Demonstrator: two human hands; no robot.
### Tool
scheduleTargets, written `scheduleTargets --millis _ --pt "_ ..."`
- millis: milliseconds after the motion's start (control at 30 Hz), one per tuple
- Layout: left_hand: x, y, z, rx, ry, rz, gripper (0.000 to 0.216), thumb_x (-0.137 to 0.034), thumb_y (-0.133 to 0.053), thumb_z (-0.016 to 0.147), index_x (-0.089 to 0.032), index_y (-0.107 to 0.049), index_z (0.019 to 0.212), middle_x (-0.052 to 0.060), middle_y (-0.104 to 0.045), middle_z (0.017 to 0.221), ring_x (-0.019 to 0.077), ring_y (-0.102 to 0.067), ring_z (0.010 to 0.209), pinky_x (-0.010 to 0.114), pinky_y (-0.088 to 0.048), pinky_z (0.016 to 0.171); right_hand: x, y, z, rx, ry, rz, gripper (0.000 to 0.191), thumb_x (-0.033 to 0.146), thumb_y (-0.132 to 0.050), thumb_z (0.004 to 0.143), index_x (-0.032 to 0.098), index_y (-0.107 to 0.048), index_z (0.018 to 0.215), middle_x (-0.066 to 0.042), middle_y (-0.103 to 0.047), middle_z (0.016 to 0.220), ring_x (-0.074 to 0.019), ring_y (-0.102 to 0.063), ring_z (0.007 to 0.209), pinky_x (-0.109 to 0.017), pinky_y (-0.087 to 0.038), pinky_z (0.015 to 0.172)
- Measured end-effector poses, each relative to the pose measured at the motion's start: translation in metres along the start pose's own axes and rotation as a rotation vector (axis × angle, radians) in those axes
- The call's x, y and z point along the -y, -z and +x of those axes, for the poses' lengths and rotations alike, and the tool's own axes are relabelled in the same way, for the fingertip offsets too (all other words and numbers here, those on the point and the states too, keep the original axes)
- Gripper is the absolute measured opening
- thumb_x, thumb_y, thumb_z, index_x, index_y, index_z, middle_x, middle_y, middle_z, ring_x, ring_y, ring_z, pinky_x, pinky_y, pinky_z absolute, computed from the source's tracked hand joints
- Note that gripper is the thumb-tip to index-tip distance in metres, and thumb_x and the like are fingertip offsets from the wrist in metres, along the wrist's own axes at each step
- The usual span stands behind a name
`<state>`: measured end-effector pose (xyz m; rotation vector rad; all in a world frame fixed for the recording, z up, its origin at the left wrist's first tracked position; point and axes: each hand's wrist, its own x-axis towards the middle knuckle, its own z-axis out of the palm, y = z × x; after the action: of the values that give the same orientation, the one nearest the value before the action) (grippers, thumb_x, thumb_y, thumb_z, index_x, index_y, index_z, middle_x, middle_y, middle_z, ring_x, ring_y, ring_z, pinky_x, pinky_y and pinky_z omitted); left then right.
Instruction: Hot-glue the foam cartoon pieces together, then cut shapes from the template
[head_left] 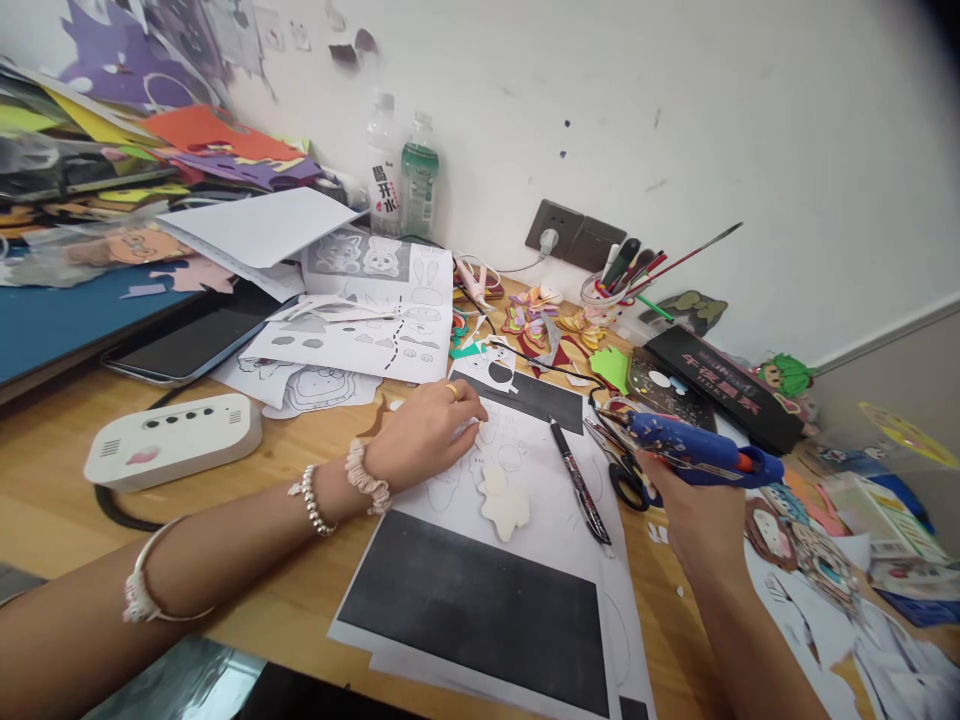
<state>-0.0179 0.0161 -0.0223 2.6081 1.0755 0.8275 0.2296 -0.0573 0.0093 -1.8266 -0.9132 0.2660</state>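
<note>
My right hand (pixel 679 500) is wrapped round a blue hot glue gun (pixel 686 445), held at the right of the desk with its cord trailing towards the back. My left hand (pixel 427 435) rests over the printed paper sheets (pixel 465 505), fingers drawn together; whatever they may pinch is too small to make out. Just below those fingertips lies a cream-coloured cutout (pixel 504 503) with a wavy outline. A black pen (pixel 579 485) lies to its right on the sheets. Black-handled scissors (pixel 628 485) sit partly under the glue gun.
A white power strip (pixel 174 440) and a phone (pixel 199 335) lie at the left, below piled coloured foam sheets (pixel 225 135). Two bottles (pixel 418 180) stand by the wall. A pen cup (pixel 604 300), a black box (pixel 724 390) and scattered cutouts fill the back and right.
</note>
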Motion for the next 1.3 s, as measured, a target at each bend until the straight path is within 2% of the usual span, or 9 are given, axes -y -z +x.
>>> scheduleTargets --millis 200,400,533,767,900,967,1067,1200,1300 --pt "0.001 0.001 0.000 -0.023 -0.003 0.002 0.020 -0.021 -0.045 0.081 -0.016 -0.061 0.092 0.007 -0.059 0.092 0.0182 -0.054 0.082 0.034 -0.042 0.075 -0.013 -0.004 0.007 0.096 0.084 -0.043 0.040 0.039 -0.070 0.054 0.016 -0.059 0.085 -0.004 -0.062 0.082 -0.0208 -0.057 0.074 -0.033 -0.044 0.068" --pt "-0.002 0.007 0.003 -0.019 -0.017 0.002 0.014 -0.020 -0.051 0.079 -0.013 -0.059 0.069 0.007 -0.061 0.091 0.0176 -0.056 0.077 0.034 -0.044 0.071 -0.015 -0.009 0.010 0.028 -0.064 -0.022 0.029 0.038 -0.069 0.054 0.014 -0.058 0.065 0.002 -0.051 0.049 -0.0128 -0.046 0.045 -0.026 -0.037 0.045" --pt "-0.005 0.011 0.003 -0.039 0.002 -0.020 0.014 -0.023 -0.057 0.075 -0.013 -0.056 0.064 0.008 -0.061 0.092 0.0176 -0.056 0.078 0.033 -0.044 0.070 -0.014 -0.011 0.012 0.042 -0.098 0.069 0.027 0.035 -0.070 0.052 0.015 -0.054 0.061 0.004 -0.048 0.046 -0.0105 -0.042 0.041 -0.024 -0.033 0.041" --pt "-0.007 0.012 0.003 -0.024 0.017 -0.033 0.036 -0.026 -0.040 0.085 -0.015 -0.060 0.057 0.005 -0.062 0.077 0.0141 -0.056 0.069 0.030 -0.043 0.067 -0.018 -0.014 0.014 0.033 -0.115 0.115 0.027 0.035 -0.071 0.049 0.015 -0.053 0.055 0.003 -0.048 0.041 -0.0109 -0.041 0.038 -0.024 -0.033 0.038" --pt "-0.011 0.014 0.004 -0.096 0.107 -0.061 0.018 -0.023 -0.044 0.082 -0.016 -0.060 0.081 0.004 -0.062 0.081 0.0137 -0.057 0.073 0.026 -0.044 0.065 -0.021 -0.014 0.017 0.035 -0.125 0.152 0.028 0.036 -0.071 0.050 0.014 -0.055 0.059 0.003 -0.049 0.043 -0.0107 -0.042 0.039 -0.023 -0.033 0.038" --pt "-0.012 0.022 0.007 -0.068 0.180 -0.086 0.017 -0.026 -0.046 0.082 -0.016 -0.060 0.080 0.001 -0.062 0.067 0.0114 -0.055 0.060 0.023 -0.042 0.057 -0.022 -0.013 0.018 0.040 -0.128 0.166 0.029 0.036 -0.071 0.050 0.014 -0.056 0.059 0.003 -0.050 0.044 -0.0105 -0.042 0.040 -0.023 -0.033 0.038" --pt "-0.007 0.047 0.008 -0.061 0.267 -0.070 0.038 -0.037 -0.041 0.083 -0.015 -0.053 0.054 -0.002 -0.052 0.045 0.0090 -0.047 0.045 0.021 -0.036 0.048 -0.022 -0.012 0.018 0.046 -0.145 0.149 0.028 0.036 -0.072 0.049 0.014 -0.055 0.055 0.002 -0.049 0.044 -0.0109 -0.042 0.041 -0.023 -0.032 0.038" --pt "0.030 0.094 -0.008 -0.183 0.391 0.017 0.022 -0.036 -0.045 0.080 -0.018 -0.056 0.082 0.001 -0.063 0.070 0.0134 -0.058 0.063 0.023 -0.044 0.060 -0.020 -0.010 0.019 0.056 -0.160 0.133 0.027 0.037 -0.071 0.051 0.014 -0.056 0.054 0.001 -0.052 0.045 -0.0128 -0.046 0.042 -0.024 -0.033 0.037" --pt "0.073 0.123 -0.033 -0.135 0.571 0.216 0.027 -0.037 -0.044 0.079 -0.018 -0.056 0.093 0.005 -0.065 0.084 0.0186 -0.061 0.076 0.028 -0.047 0.069 -0.015 -0.009 0.018 0.013 -0.173 0.091 0.028 0.036 -0.073 0.048 0.015 -0.055 0.050 0.000 -0.050 0.042 -0.0136 -0.045 0.038 -0.025 -0.032 0.034"
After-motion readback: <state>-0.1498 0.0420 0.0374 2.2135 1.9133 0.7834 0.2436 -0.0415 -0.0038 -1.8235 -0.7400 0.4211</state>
